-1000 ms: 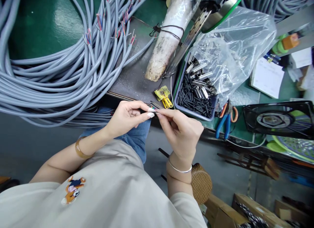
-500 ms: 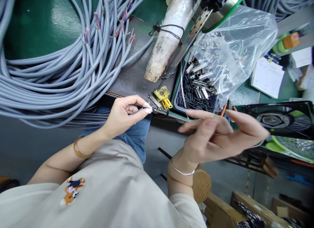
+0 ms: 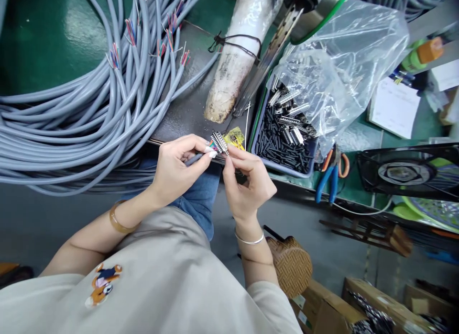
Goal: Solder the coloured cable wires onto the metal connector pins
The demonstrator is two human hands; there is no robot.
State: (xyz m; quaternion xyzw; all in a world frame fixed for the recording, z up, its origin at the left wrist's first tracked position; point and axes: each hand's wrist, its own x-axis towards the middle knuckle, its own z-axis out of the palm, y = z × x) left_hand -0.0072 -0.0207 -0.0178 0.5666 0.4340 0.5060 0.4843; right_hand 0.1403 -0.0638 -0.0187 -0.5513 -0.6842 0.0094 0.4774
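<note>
My left hand (image 3: 182,169) is closed in a pinch on the end of a grey cable (image 3: 193,159), whose coloured wires (image 3: 212,145) fan out at a metal multi-pin connector (image 3: 219,141). My right hand (image 3: 247,181) has thumb and index finger together at the connector's near right end, seemingly gripping it. The fingers hide that end. A thin silvery strand (image 3: 247,121) runs down behind the right index finger; whether that hand touches it is unclear. Just beyond the connector, a yellow piece (image 3: 234,138) lies on the bench edge, partly covered by my right hand.
Grey cables (image 3: 89,138) with stripped ends heap up at left. A plastic-wrapped post (image 3: 229,71) stands ahead. Right of it, a bin (image 3: 308,173) holds connectors and black sleeves under a clear bag (image 3: 344,71). Blue-handled pliers (image 3: 333,181) and a fan (image 3: 405,173) sit farther right.
My right hand has come left from over the bin's near edge and closed at the connector. The thin strand has shifted left. My left hand keeps hold of the cable.
</note>
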